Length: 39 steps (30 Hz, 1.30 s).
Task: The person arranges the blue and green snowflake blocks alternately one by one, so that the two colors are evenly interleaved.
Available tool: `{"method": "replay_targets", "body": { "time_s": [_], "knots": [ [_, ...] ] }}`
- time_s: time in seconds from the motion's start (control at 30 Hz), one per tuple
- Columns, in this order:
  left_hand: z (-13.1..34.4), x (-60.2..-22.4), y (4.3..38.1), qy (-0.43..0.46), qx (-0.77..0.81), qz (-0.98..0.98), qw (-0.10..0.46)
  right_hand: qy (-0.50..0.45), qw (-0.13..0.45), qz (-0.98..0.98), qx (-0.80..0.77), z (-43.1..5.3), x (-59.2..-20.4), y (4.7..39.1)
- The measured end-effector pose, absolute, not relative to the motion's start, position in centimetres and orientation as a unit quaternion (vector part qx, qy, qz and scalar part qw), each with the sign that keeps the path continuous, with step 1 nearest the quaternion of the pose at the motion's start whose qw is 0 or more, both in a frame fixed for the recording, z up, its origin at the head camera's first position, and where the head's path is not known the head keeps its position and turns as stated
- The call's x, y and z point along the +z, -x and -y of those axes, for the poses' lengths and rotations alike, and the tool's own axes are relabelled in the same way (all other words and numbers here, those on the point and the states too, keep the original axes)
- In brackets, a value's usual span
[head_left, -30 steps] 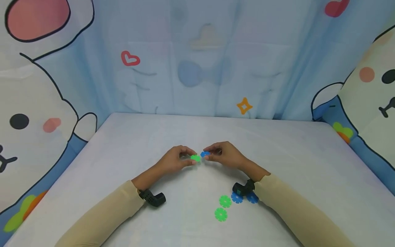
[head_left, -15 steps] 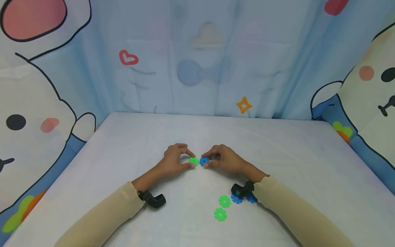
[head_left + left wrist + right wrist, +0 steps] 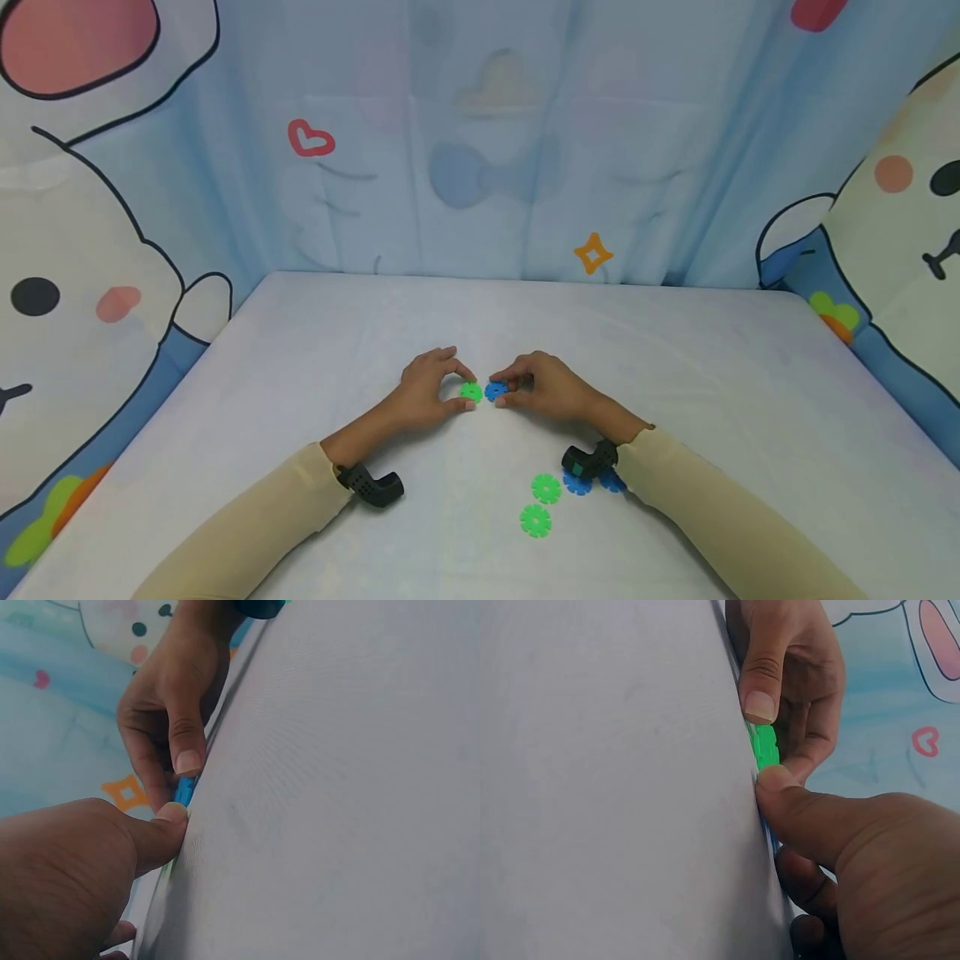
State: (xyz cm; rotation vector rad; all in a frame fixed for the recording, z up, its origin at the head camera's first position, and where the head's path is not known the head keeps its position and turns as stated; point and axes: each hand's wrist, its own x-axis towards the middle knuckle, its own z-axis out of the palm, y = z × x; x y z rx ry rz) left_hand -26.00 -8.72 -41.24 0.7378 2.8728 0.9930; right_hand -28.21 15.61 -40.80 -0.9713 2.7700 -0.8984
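Observation:
My left hand (image 3: 427,389) pinches a small green notched plastic disc (image 3: 471,392) between thumb and index finger. Facing it, my right hand (image 3: 546,387) pinches a blue disc (image 3: 495,391) of the same kind, thumb at its near edge. The two discs stand side by side with a narrow gap between them in the head view, low over the table. From the left wrist, the blue disc (image 3: 184,790) shows edge-on beyond my left thumb. The right wrist view has the green disc (image 3: 766,747) between both thumbs, while the blue one is mostly hidden by my right thumb.
Two loose green discs (image 3: 546,489) lie on the white tabletop (image 3: 420,542) nearer the front. Beside them are two blue discs (image 3: 577,482), partly covered by the right wrist camera (image 3: 590,459). A patterned blue curtain (image 3: 360,217) hangs behind the table.
Both discs have tilted from nearly flat to facing the head camera and come slightly nearer the front. Over the last half second the hands have hardly moved.

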Motion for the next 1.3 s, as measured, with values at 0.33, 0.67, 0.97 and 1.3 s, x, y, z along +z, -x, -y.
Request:
{"method": "replay_targets", "body": {
  "time_s": [0.33, 0.67, 0.97, 1.3],
  "knots": [
    [8.65, -41.32, 25.86, -0.234, 0.323, -0.917, 0.005, 0.304, 0.042, -0.906, -0.292, -15.56, -40.67, 28.15],
    [8.60, -41.29, 25.80, -0.228, 0.322, -0.919, 0.011, 0.317, -0.012, -0.909, -0.271, -15.58, -40.71, 27.96],
    [8.59, -41.32, 25.80, -0.229, 0.318, -0.920, 0.011, 0.319, -0.020, -0.910, -0.264, -15.41, -40.54, 27.72],
    [8.57, -41.39, 25.79, -0.227, 0.318, -0.920, 0.011, 0.284, -0.004, -0.926, -0.249, -15.10, -40.16, 27.27]
  ]
}}
